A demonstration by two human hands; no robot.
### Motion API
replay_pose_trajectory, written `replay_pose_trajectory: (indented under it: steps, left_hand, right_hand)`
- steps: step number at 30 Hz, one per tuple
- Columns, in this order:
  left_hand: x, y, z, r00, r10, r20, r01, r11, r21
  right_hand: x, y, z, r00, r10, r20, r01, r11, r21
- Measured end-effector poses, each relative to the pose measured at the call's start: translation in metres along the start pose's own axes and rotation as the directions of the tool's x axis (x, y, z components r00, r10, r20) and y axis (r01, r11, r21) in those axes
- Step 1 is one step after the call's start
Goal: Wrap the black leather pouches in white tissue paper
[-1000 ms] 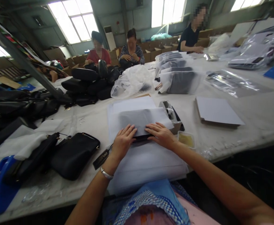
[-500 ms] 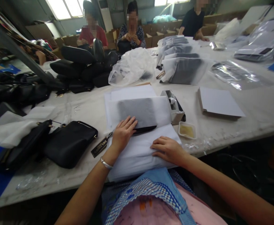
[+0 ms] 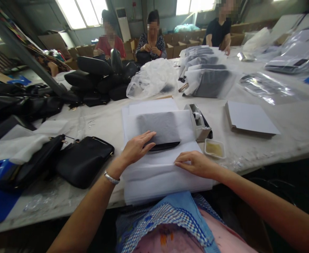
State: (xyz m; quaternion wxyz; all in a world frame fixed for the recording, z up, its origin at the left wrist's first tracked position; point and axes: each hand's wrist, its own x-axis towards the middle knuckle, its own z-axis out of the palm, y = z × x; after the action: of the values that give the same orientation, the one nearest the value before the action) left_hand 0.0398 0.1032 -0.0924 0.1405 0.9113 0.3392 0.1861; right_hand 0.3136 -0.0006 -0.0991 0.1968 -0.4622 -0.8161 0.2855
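Shift since the earlier frame: the right hand (image 3: 198, 164) has drawn its loosely spread fingers together at the near sheet (image 3: 162, 159); the left hand (image 3: 137, 147) has swung its thumb outward.
Left fingers: stretched out, unclenched, resting on the far flap (image 3: 159, 124); they grasp nothing.
Right fingers: bent, tips apparently pinching the near sheet's edge; how firmly, I cannot tell.
Dark item (image 3: 166, 146): lies on white paper under the far flap, its black near edge bare, just beyond the right hand.
Paper handling: light, flat left-hand pressure should stop the item sliding; the right would do well to lift evenly, since such thin paper probably creases under a sharp tug.
Right side: a white dish (image 3: 214, 156) near the right hand.
Left side: a black bag (image 3: 84, 161), apart from the paper.
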Motion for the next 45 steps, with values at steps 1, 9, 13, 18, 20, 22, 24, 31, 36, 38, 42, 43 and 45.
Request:
replay_pose_trajectory:
  steps: [1, 9, 13, 18, 20, 22, 24, 31, 36, 38, 42, 43, 45]
  left_hand:
    - [0.001, 0.0, -0.003, 1.0, -0.007, 0.027, 0.007, 1.0, -0.012]
    - [0.004, 0.006, -0.017, 0.98, -0.017, 0.199, 0.025, 0.999, -0.038]
    - [0.003, 0.009, -0.028, 0.95, 0.003, 0.312, 0.022, 0.997, -0.073]
    - [0.002, 0.012, -0.035, 0.935, 0.044, 0.351, -0.027, 0.998, -0.051]
    - [0.001, 0.015, -0.031, 0.95, 0.026, 0.311, -0.032, 0.999, 0.014]
    - [-0.001, 0.017, -0.023, 0.971, -0.013, 0.239, -0.009, 0.996, 0.089]
    - [-0.003, 0.017, -0.014, 0.986, -0.021, 0.168, -0.005, 0.988, 0.156]
    - [-0.01, 0.004, 0.005, 0.987, 0.16, 0.008, -0.151, 0.913, 0.379]
    - [-0.009, 0.0, 0.002, 0.993, 0.115, -0.012, -0.105, 0.938, 0.329]
    - [-0.006, 0.001, -0.002, 0.998, 0.059, -0.009, -0.053, 0.945, 0.323]
    - [0.0, 0.003, -0.008, 0.998, -0.056, -0.043, 0.067, 0.939, 0.338]
    - [0.002, 0.003, -0.009, 0.995, -0.083, -0.056, 0.098, 0.936, 0.337]
    - [0.006, 0.002, -0.009, 0.988, -0.13, -0.086, 0.151, 0.932, 0.329]
  right_hand:
    - [0.001, 0.0, 0.0, 1.0, 0.011, 0.029, -0.011, 1.0, -0.008]
    - [0.004, -0.001, 0.004, 0.994, 0.109, -0.014, -0.109, 0.994, -0.026]
    - [0.008, -0.004, -0.003, 0.986, 0.095, -0.14, -0.105, 0.993, -0.061]
    - [0.016, -0.01, -0.019, 0.94, 0.034, -0.338, -0.127, 0.958, -0.258]
    - [0.02, -0.012, -0.022, 0.932, -0.013, -0.362, -0.124, 0.928, -0.351]
    - [0.023, -0.013, -0.02, 0.927, -0.076, -0.366, -0.089, 0.905, -0.415]
    - [0.026, -0.012, -0.015, 0.924, -0.146, -0.353, -0.035, 0.887, -0.46]
    - [0.051, 0.011, -0.005, 0.908, -0.312, -0.28, 0.096, 0.806, -0.584]
    - [0.062, 0.02, -0.018, 0.966, -0.064, -0.251, -0.074, 0.86, -0.504]
    - [0.065, 0.019, -0.022, 0.967, 0.041, -0.253, -0.168, 0.848, -0.502]
    - [0.073, 0.02, -0.028, 0.954, 0.114, -0.277, -0.245, 0.83, -0.501]
    - [0.075, 0.02, -0.029, 0.95, 0.12, -0.288, -0.255, 0.831, -0.494]
    - [0.077, 0.022, -0.03, 0.94, 0.125, -0.318, -0.273, 0.835, -0.478]
